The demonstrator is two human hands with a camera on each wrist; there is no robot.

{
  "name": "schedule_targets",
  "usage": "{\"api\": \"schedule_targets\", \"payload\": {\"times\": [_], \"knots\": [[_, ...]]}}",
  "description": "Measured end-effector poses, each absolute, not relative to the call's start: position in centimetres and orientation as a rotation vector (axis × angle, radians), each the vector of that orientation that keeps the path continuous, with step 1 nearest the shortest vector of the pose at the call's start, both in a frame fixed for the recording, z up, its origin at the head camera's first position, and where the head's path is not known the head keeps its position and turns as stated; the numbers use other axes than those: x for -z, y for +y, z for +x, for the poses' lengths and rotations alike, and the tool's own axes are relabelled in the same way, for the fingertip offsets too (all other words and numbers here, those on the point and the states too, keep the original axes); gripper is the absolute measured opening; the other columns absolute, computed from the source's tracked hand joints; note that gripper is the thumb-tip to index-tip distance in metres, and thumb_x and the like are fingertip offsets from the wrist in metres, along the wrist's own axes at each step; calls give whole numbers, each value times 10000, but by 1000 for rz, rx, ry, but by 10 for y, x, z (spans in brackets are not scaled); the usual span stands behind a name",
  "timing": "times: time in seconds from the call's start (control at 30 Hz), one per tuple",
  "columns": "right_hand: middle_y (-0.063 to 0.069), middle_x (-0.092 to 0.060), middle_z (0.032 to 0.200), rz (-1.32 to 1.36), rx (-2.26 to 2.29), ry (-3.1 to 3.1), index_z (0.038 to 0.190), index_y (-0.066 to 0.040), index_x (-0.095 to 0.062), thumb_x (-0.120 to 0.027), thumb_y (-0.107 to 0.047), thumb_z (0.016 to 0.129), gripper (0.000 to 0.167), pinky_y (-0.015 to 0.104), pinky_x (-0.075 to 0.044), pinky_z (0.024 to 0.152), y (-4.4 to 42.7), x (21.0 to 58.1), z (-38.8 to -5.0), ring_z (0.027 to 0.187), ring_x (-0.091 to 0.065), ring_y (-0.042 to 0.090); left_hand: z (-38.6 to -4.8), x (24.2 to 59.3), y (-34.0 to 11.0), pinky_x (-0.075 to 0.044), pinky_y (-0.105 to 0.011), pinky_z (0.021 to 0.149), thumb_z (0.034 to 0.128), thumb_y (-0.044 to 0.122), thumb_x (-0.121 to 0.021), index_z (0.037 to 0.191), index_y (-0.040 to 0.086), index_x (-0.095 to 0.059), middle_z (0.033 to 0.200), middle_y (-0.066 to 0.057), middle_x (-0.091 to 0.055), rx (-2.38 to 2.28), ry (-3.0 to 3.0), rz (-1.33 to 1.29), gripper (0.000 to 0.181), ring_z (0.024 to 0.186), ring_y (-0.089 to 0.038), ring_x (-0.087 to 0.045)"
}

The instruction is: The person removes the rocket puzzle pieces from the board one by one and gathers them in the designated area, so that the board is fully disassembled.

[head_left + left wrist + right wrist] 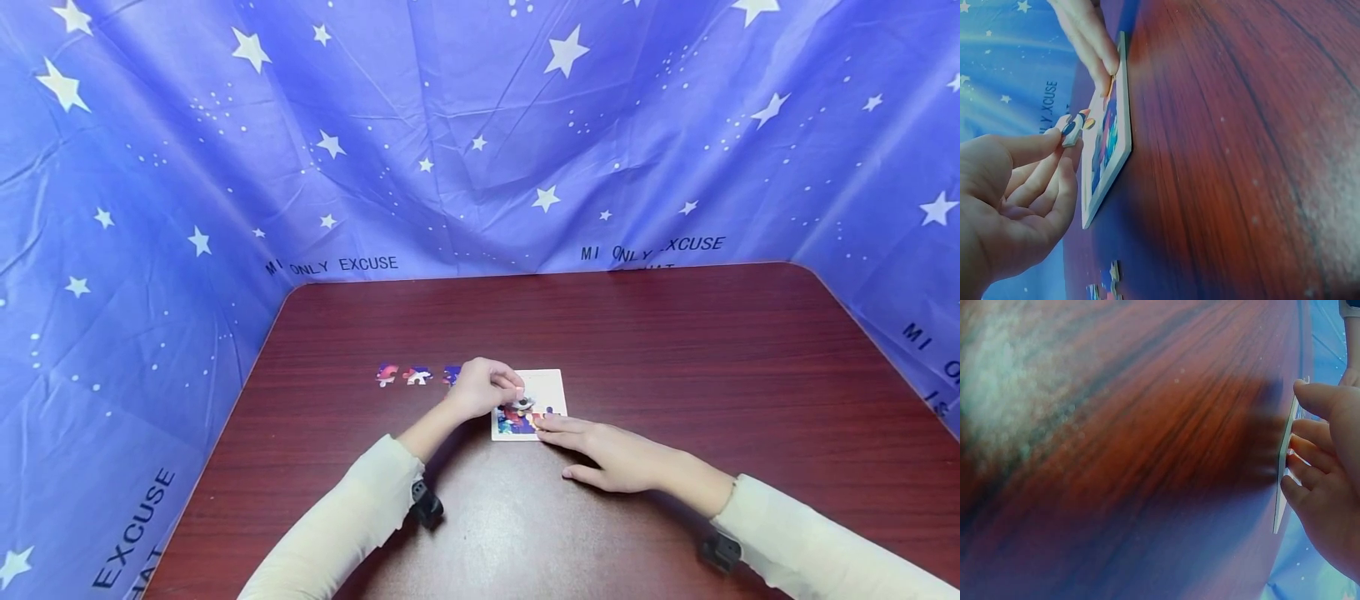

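A small puzzle tray (550,385) with a pale rim lies on the table. Joined colourful pieces (512,424) cover its near part, while its far part shows bare white. Above the tray, my left hand (480,390) pinches a puzzle piece (1073,130) between thumb and fingertips; in the left wrist view the piece is tilted and apart from the surface. My right hand (618,457) lies palm down at the tray's near right corner, its straight fingertips touching the pieces there. From the right wrist, the tray (1281,469) appears edge-on, its top mostly hidden.
Left of the tray lie loose puzzle pieces: a red and white one (386,375), a white and red one (417,376), and a purple one (452,375) partly behind my left hand. The dark red wooden table (660,333) meets a blue star-printed curtain (480,200) behind.
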State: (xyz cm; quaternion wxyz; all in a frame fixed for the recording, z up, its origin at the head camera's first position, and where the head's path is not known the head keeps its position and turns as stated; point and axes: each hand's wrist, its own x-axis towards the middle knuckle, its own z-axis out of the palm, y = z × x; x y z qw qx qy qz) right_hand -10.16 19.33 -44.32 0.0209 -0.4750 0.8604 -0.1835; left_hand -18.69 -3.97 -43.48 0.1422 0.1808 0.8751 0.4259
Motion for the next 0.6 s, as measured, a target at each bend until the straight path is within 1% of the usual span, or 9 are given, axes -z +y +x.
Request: {"api": "schedule_targets", "payload": {"times": [0.2, 0.33, 0.4, 0.47, 0.6], "knots": [[152, -474, 1466, -1451, 569, 2666, 1362, -20, -516, -631, -179, 908, 494, 436, -445, 1045, 194, 443, -101, 1337, -472, 317, -188, 437, -51, -463, -170, 586, 809, 115, -717, 867, 73, -743, 745, -53, -737, -1284, 2467, 436, 77, 599, 9, -565], [146, -480, 1463, -1445, 568, 2670, 1361, -27, -519, -637, -189, 905, 498, 429, -445, 1047, 194, 444, -102, 1336, -477, 307, -188, 437, -61, -416, -188, 482, 805, 143, -731, 873, 83, -742, 661, 3, -679, -1324, 2442, 345, 91, 547, -34, -543], [145, -485, 1459, -1446, 568, 2671, 1363, -29, -518, -638, -190, 905, 500, 430, -448, 1044, 194, 445, -102, 1333, -481, 306, -188, 437, -67, -410, -188, 467, 806, 147, -736, 877, 77, -740, 641, 34, -654, -1350, 2433, 308, 100, 541, -51, -556], [149, -487, 1455, -1449, 568, 2670, 1364, -29, -516, -638, -189, 905, 501, 436, -453, 1038, 194, 445, -101, 1330, -484, 307, -187, 438, -74, -415, -195, 465, 807, 141, -734, 885, 69, -740, 632, 54, -637, -1369, 2432, 283, 107, 539, -67, -559], [153, -491, 1451, -1446, 569, 2674, 1364, -30, -517, -640, -180, 902, 502, 446, -461, 1027, 194, 445, -101, 1326, -487, 311, -188, 438, -87, -475, -189, 565, 806, 109, -724, 909, 24, -733, 638, 73, -631, -1414, 2429, 278, 134, 587, -48, -580]]}}
